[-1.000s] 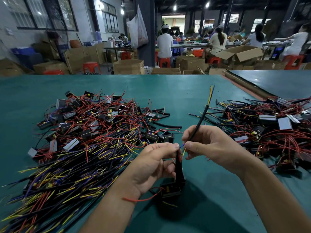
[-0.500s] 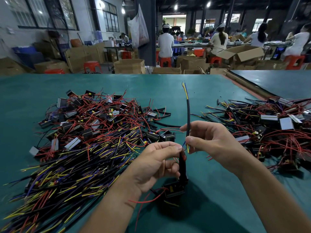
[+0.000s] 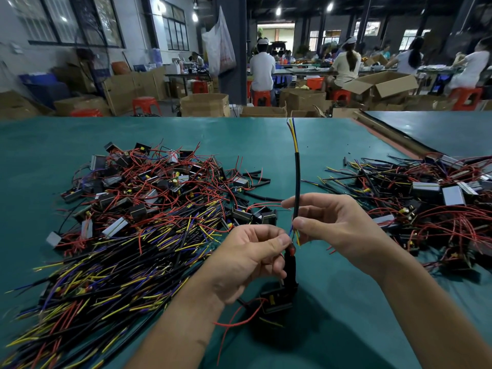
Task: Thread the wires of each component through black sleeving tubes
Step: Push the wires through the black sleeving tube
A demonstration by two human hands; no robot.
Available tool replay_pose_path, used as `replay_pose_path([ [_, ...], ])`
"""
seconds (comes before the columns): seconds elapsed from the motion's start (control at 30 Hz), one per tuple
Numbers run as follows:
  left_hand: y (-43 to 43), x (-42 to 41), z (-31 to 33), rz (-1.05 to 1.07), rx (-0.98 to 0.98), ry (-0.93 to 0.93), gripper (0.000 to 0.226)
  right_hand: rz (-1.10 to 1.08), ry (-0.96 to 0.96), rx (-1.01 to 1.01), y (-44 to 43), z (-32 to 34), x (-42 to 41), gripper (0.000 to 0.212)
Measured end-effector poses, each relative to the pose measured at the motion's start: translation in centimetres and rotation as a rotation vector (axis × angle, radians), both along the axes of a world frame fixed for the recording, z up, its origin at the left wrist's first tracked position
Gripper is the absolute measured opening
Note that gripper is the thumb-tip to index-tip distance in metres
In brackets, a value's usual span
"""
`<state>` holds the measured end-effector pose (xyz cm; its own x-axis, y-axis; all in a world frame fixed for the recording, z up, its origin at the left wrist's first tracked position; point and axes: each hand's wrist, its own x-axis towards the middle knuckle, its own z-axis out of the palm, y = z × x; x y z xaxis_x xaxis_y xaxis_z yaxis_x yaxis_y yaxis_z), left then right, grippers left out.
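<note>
At frame centre the right hand [image 3: 338,230] pinches a black sleeving tube [image 3: 297,182] near its lower end, holding it upright. Yellow and blue wires [image 3: 292,131] stick out of the top. Just below, the left hand [image 3: 250,259] pinches the same wires above a black component [image 3: 277,299] at lower centre, over the green bench [image 3: 159,134].

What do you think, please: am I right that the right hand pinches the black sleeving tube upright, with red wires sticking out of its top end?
Not quite. The wires sticking out of the top end are yellow and blue, not red, as the head view shows. The right hand does pinch the black sleeving tube upright.
</note>
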<state>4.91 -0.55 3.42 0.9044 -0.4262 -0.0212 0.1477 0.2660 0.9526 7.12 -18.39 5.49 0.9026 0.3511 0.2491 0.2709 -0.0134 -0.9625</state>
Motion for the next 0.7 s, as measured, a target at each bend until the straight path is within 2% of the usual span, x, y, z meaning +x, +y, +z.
replay_pose_path([
  [0.07,0.0,0.1,-0.1,0.027,0.011,-0.024,0.007,-0.016,0.023,-0.008,-0.1,-0.1,0.1,0.022],
  [0.2,0.0,0.4,-0.2,0.145,0.037,-0.052,0.014,0.019,0.098,-0.107,-0.2,-0.4,0.2,0.015],
  [0.3,0.1,0.6,-0.5,0.247,0.056,-0.049,0.019,0.043,0.081,-0.204,-0.3,-0.7,0.3,0.007],
  [0.47,0.0,0.7,-0.6,0.342,0.115,-0.101,0.015,0.123,0.032,-0.335,0.0,-1.3,0.3,0.007],
  [0.7,0.3,0.9,-0.6,0.281,0.053,0.002,0.015,0.13,0.042,-0.261,0.2,-1.7,0.4,0.009],
])
